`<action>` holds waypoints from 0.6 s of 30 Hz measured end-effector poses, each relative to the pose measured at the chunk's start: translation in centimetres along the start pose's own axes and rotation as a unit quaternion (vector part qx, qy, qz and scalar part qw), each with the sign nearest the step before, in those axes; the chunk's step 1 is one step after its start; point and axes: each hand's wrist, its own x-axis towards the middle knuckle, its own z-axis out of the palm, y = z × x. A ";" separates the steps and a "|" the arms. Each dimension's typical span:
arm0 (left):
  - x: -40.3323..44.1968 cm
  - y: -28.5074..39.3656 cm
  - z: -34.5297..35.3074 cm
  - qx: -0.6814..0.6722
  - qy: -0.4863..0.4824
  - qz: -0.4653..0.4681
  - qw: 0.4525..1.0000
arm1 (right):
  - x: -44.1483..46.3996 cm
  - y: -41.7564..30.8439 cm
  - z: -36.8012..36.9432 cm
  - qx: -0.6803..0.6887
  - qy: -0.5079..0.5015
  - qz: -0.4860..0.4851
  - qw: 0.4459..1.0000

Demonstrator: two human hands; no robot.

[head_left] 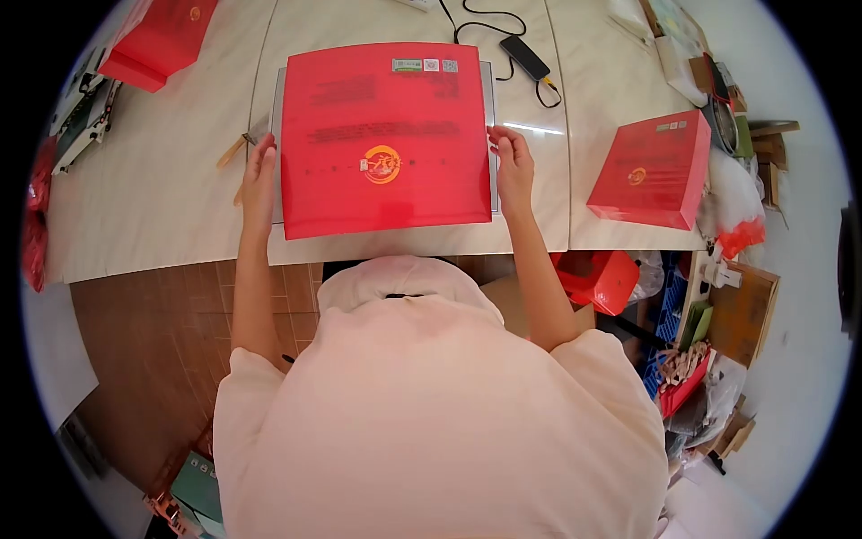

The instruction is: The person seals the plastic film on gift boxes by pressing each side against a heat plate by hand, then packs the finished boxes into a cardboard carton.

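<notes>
A large red box (386,202) with a gold round emblem and small labels near its top right corner lies in front of me on the pale table, over a grey flat plate whose edges show at both sides. My left hand (260,171) is at the box's left side, fingers close together and pointing away from me. At the right side is my right hand (512,166), its fingers bent toward the box edge. Both hands seem to touch or nearly touch the sides. Whether they press on the box cannot be made out.
A second red box (651,171) lies on the table (359,247) at the right, another (162,40) at the far left. Behind stands a black device (525,58) with cables. A wooden-handled tool (232,151) is beside my left hand. Red bin (600,278) below the right edge.
</notes>
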 end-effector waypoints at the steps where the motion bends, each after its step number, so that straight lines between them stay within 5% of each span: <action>1: 0.1 0.5 0.5 0.014 -0.004 0.001 1.000 | 0.3 0.0 0.2 -0.035 0.014 -0.025 0.999; 10: -0.6 -1.1 7.2 0.106 -0.017 0.057 0.993 | 1.7 4.2 -4.4 -0.162 0.071 -0.028 0.984; 16: -2.5 -1.0 13.6 0.089 -0.056 0.082 0.991 | 1.2 4.2 -11.0 -0.007 0.066 0.085 0.994; 18: -2.8 -1.2 15.4 0.060 -0.087 0.090 0.990 | -0.2 1.8 -12.1 0.134 0.084 0.268 0.950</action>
